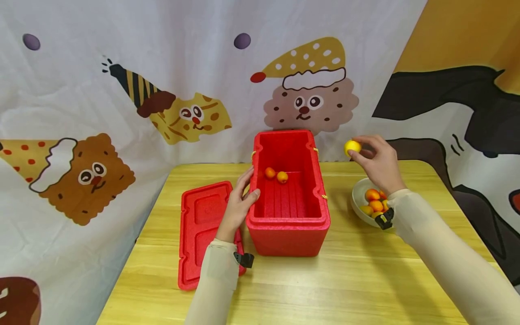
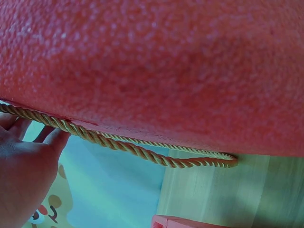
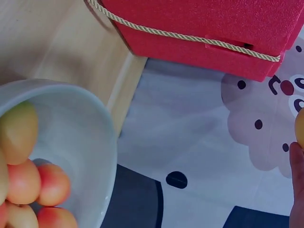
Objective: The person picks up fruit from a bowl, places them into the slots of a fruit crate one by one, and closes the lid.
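My right hand (image 1: 379, 162) is raised above the bowl, to the right of the box, with a small round yellow fruit (image 1: 352, 147) pinched between thumb and fingers. In the right wrist view only an edge of that fruit (image 3: 299, 128) shows. My left hand (image 1: 237, 203) rests against the left side of the red box (image 1: 288, 237), its thumb at the rim and its fingers along the outer wall. Beside those fingers runs a twisted gold rope (image 2: 137, 149). Two small orange fruits (image 1: 282, 177) lie inside the lidless box, towards its far end.
A pale bowl (image 1: 357, 205) with several orange and yellowish fruits (image 1: 375, 206) stands right of the box, under my right forearm. The red lid (image 1: 191, 253) lies on the wooden table (image 1: 345, 284) at the left, partly beneath my left arm. A cartoon-printed cloth (image 1: 227, 149) hangs behind the table.
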The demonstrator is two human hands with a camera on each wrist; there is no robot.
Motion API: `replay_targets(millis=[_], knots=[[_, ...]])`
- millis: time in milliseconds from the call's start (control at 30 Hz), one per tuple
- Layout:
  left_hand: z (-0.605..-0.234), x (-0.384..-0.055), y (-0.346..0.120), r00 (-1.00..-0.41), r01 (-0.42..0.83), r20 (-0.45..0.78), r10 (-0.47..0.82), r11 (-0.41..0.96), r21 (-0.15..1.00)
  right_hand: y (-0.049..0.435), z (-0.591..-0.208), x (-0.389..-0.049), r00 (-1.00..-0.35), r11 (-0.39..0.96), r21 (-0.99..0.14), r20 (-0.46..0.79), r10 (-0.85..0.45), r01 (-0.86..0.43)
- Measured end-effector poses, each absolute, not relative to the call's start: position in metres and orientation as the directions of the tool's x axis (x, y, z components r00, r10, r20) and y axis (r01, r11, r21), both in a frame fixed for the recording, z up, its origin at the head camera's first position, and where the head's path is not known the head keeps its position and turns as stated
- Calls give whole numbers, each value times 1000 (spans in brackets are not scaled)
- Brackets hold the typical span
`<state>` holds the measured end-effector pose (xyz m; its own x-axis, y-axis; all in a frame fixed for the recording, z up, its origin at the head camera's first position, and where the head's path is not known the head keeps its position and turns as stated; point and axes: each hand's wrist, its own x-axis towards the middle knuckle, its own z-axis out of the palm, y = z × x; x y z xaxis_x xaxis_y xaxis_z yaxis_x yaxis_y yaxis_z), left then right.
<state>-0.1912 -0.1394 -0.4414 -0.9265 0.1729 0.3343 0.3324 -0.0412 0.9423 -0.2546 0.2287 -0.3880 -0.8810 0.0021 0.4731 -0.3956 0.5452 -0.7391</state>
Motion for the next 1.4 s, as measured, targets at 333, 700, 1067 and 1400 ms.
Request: replay_targets(millis=[333, 700, 1067, 1400], knots=[[-420, -182, -138, -930, 307, 309, 200, -37, 951, 215, -374, -262, -871, 533, -725, 489, -45, -435], [-410, -177, -132, -928, 317, 316, 196, -28, 948, 198, -362, -269, -871, 456, -763, 487, -59, -458], [-409, -178, -135, -933, 314, 315, 173, -36, 949, 174, -354, -281, -869, 432, -760, 475, -142, -486], [-438, -191, -138, -925, 339, 340, 169, -40, 940, 157, -350, -284, -870, 394, -776, 436, -229, -492]])
